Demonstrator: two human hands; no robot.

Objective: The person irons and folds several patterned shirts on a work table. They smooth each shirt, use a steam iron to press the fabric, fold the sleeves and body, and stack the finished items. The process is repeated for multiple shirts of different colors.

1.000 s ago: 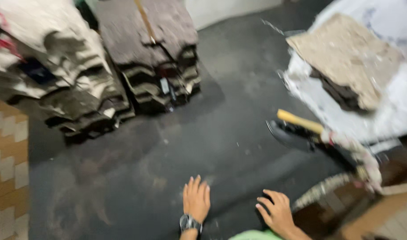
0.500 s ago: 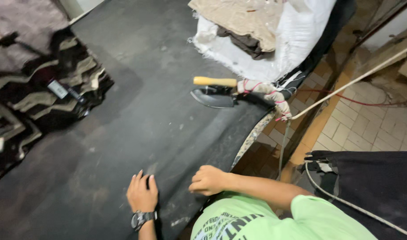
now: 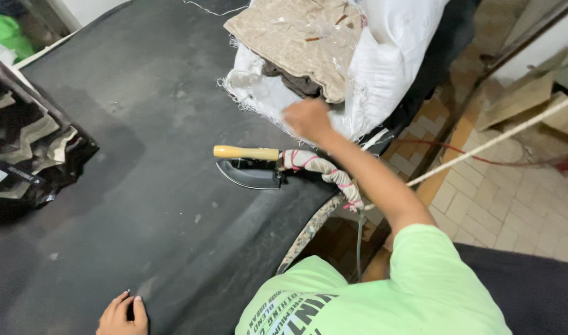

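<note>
Right arm stretched far out, bare below a green sleeve, right hand [image 3: 307, 118] curled loosely, fingers bent under. Left hand [image 3: 123, 314] rests flat and near, fingers together, palm down.

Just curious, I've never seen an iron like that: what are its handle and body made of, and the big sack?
Iron: handle looks like pale varnished wood, body dark, shiny metal. Sack: apparently white woven plastic, its cut edge frayed into threads.

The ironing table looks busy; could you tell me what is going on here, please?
A person in a green shirt reaches the right hand to the white sack of folded cloth. The left hand rests flat on the dark table. An iron with a wooden handle sits nearby, untouched.
</note>
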